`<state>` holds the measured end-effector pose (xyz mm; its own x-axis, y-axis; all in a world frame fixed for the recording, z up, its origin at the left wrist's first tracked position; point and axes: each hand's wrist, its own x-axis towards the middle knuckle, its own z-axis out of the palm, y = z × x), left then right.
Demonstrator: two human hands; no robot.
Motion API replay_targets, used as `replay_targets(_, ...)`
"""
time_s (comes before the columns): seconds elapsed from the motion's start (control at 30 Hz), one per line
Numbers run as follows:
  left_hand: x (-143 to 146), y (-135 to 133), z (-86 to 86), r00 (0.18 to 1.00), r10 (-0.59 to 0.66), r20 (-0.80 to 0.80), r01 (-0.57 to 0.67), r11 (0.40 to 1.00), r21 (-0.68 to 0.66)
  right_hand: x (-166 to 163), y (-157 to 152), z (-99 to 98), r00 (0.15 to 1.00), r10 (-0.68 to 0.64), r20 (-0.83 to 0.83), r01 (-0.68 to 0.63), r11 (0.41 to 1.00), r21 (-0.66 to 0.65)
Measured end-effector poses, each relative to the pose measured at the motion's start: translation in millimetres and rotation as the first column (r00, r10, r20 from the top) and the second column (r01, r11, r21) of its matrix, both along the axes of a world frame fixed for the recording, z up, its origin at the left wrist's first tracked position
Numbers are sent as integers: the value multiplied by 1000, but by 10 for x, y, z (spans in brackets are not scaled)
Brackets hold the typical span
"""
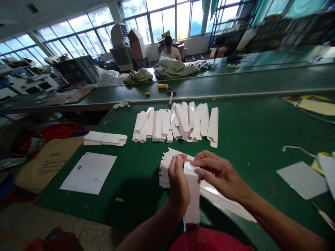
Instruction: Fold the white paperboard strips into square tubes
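Note:
A long narrow white carton (193, 202) stands out from the table toward my body, its far end up between my hands. My left hand (179, 181) is wrapped round its left side near that end. With the fingertips of my right hand (220, 172) I pinch at the end flap (188, 166) of the carton. Under and behind my hands lies a fanned stack of flat white carton blanks (222, 200). Beyond them several folded white cartons (178, 122) lie in a loose row, some on top of others.
A bundle of flat blanks (104, 138) and a printed sheet (89, 172) lie on the left of the green table (131, 209). Paper pieces (302, 179) and a string lie at right. Farther off are a hammer (171, 98), a yellow roll (162, 86) and a seated person (170, 52).

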<state>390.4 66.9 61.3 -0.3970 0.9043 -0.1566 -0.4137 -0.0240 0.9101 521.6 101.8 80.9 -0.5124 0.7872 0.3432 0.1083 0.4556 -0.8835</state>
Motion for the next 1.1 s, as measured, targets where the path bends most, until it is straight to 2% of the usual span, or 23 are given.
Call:
replay_targets(0.07,-34,-71,-27,987,-76,-140,83,996,39,42,21,38,997,17,72,-23,996,87)
replay_targets(0.13,-70,-155,-41,934,-212,-288,242,968,69,80,56,107,991,28,129,-45,991,127)
replay_targets(0.2,-83,-229,-59,867,-276,-416,327,944,55,112,112,203,974,118,193,-138,986,94)
replay_targets(0.27,-58,-279,-86,841,-253,-479,297,955,19,133,190,307,933,267,240,-270,963,-19)
replay_targets(0.33,-4,-305,-112,828,-199,-525,246,969,20,139,279,389,875,422,237,-387,904,-183)
replay_targets(0.43,79,-326,-121,803,-124,-583,218,971,94,122,388,434,787,602,132,-506,753,-420)
replay_targets(0.5,108,-339,-109,787,-108,-607,226,966,122,103,423,429,750,660,43,-539,647,-540)
replay_targets(0.57,115,-351,-101,787,-118,-605,247,960,135,84,427,429,746,666,4,-530,597,-602)
replay_targets(0.63,114,-361,-111,796,-129,-591,262,954,144,69,410,454,747,663,38,-508,608,-610)
replay_targets(0.7,119,-369,-137,804,-116,-583,255,954,161,52,380,506,752,644,140,-482,683,-549)
replay_targets(0.77,130,-382,-170,806,-94,-584,242,953,181,32,341,574,756,596,271,-464,780,-420)
replay_targets(0.83,141,-399,-196,805,-85,-587,241,951,193,10,293,637,747,531,401,-461,848,-262)
replay_targets(0.97,110,-448,-198,801,-112,-588,256,952,167,-16,213,686,708,423,565,-468,881,-72)
replay_targets(1.03,70,-480,-185,801,-156,-578,276,953,127,-12,197,658,720,433,543,-457,884,-100)
replay_targets(1.1,39,-519,-180,807,-215,-550,305,949,77,-4,193,611,734,498,461,-428,867,-256)
